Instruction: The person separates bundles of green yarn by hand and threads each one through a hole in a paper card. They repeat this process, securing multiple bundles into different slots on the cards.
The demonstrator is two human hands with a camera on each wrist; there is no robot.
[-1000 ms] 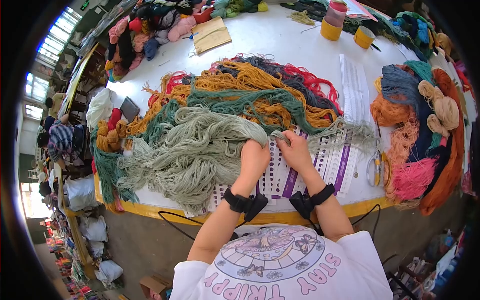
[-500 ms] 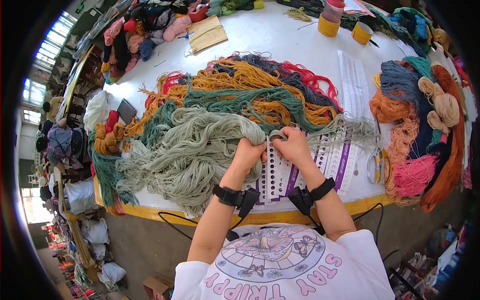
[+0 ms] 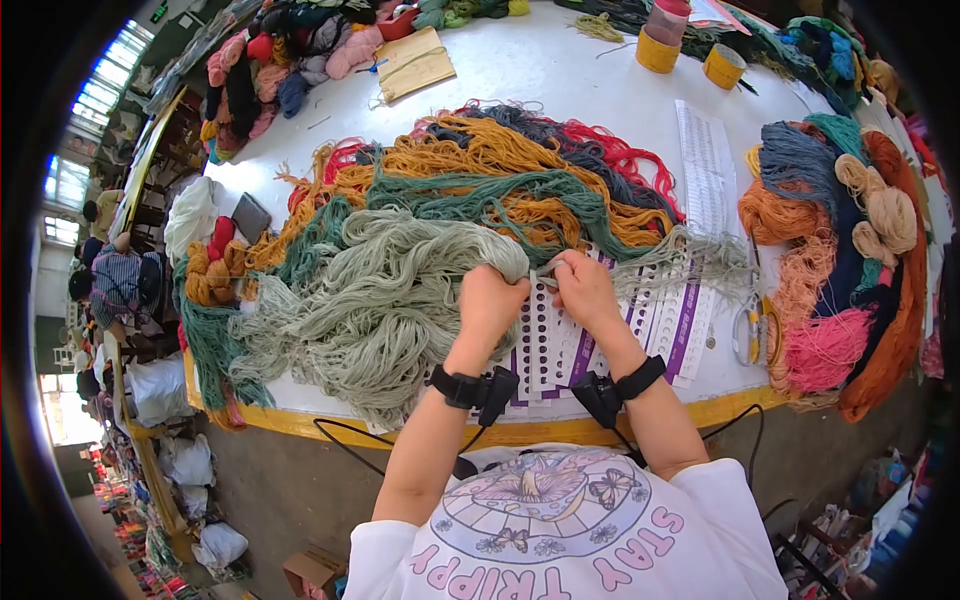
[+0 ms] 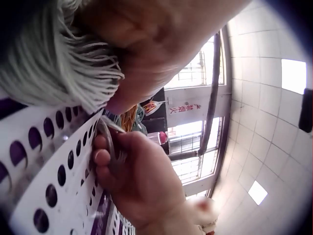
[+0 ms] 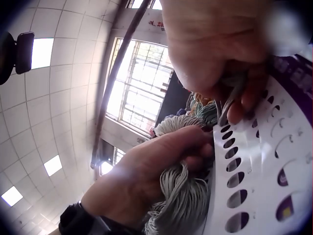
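**Two hands on one bundle of pale green yarn**

The left hand (image 3: 490, 300) is curled tight round the end of the pale green yarn bundle (image 3: 390, 290), which spreads away from the hand across the white table (image 3: 560, 80). The right hand (image 3: 585, 290) sits just beside the left, its fingers (image 4: 105, 159) pinching a thin strand (image 4: 110, 142) of the same yarn. Both hands work directly over the punched cards (image 3: 560, 345), white with purple stripes and rows of round holes; their exact count cannot be told. Beyond the cards lies a mixed heap of mustard, dark green, red and grey yarn (image 3: 520, 170). To the right of the cards lies one pair of scissors (image 3: 750, 335), and beyond those another yarn pile (image 3: 840, 250). At the table's far edge stand two yellow tape rolls (image 3: 660, 50).
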